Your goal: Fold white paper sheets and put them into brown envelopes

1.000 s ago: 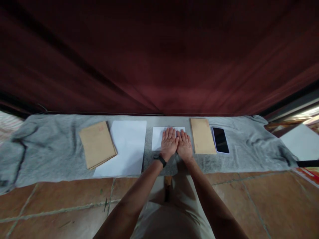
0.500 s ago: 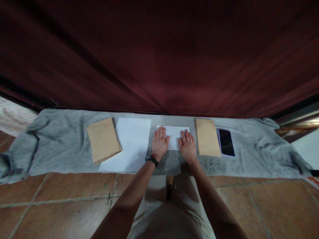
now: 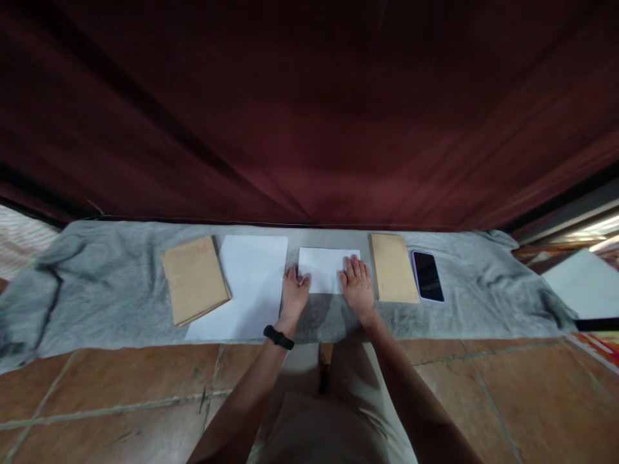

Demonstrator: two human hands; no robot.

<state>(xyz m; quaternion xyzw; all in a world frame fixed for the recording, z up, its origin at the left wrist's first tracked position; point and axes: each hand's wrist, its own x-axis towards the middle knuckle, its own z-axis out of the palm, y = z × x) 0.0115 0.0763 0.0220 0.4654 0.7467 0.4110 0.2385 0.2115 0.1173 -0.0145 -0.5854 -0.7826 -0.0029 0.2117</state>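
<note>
A small folded white paper (image 3: 325, 267) lies on a grey cloth (image 3: 111, 283) spread over the floor. My right hand (image 3: 356, 285) lies flat and open on the paper's right part. My left hand (image 3: 293, 294) rests at the paper's left lower corner, fingers loosely curled, thumb touching the edge; it wears a black wristband. A larger white sheet (image 3: 246, 283) lies just left of my left hand.
A stack of brown envelopes (image 3: 193, 278) sits left of the large sheet. Another brown envelope (image 3: 393, 267) and a black phone (image 3: 427, 275) lie to the right. A dark red curtain (image 3: 309, 109) hangs behind. Tiled floor (image 3: 120, 386) lies in front, with white paper (image 3: 585, 283) at far right.
My hands, together on the paper's middle a second ago, have slid apart: the left to the left lower corner, the right to the right side.
</note>
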